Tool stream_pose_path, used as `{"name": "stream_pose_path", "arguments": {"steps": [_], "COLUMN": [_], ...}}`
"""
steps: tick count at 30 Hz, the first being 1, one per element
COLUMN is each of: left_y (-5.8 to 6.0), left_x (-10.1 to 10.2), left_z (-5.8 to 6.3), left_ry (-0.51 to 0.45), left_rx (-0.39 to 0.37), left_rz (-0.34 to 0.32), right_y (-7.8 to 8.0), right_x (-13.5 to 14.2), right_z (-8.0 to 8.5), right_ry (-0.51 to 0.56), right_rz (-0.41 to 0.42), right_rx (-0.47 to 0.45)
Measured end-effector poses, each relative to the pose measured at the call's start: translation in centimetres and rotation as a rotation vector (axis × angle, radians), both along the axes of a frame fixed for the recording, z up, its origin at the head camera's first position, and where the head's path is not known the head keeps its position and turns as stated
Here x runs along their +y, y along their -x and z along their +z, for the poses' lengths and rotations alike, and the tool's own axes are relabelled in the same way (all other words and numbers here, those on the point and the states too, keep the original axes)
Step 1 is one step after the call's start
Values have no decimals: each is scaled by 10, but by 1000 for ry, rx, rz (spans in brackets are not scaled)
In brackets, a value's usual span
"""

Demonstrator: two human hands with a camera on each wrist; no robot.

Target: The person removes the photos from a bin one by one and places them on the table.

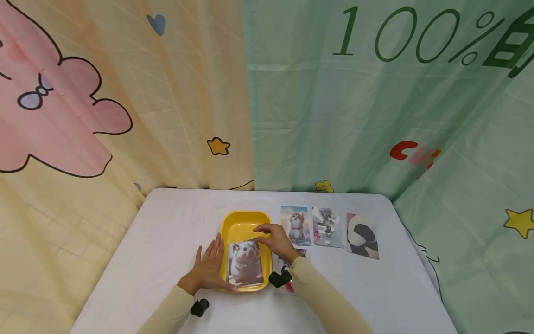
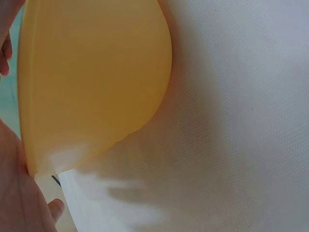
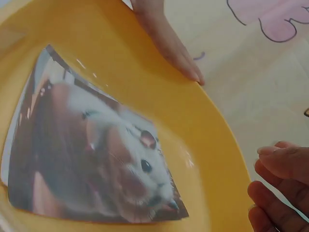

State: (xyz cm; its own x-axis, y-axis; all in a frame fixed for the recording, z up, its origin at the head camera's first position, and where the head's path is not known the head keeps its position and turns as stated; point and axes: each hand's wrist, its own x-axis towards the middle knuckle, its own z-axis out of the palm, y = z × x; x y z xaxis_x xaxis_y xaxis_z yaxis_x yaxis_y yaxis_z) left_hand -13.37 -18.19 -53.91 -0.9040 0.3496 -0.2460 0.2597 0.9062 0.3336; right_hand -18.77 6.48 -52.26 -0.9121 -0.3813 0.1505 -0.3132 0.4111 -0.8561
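While a white table (image 1: 354,287) is bearing a yellow tray (image 1: 242,227), a left hand (image 1: 208,269) is bracing its left rim, fingers extended; an empty right hand (image 1: 277,241) is hovering at its right rim. Inside, a hamster card (image 1: 245,266) is lying, likely light, bendable, slick, best pinched by its edges.

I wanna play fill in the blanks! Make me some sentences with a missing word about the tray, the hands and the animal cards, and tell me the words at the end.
The tray is coloured ____.
Of the hamster card and the kitten card, the ____ card lies in the tray.
The hand with its fingers spread against the tray is the person's ____ one.
In the head view, the back row of cards has ____ in it.

Missing words: yellow; hamster; left; three.
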Motion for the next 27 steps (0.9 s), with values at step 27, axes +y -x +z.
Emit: {"name": "stream_pose_path", "arguments": {"steps": [27], "left_y": [-1], "left_x": [0], "left_z": [1], "left_ry": [14], "left_rx": [32], "left_rz": [-19], "right_y": [-2], "right_x": [-59], "right_z": [-23], "right_ry": [-434], "right_rz": [3], "right_rx": [-123]}}
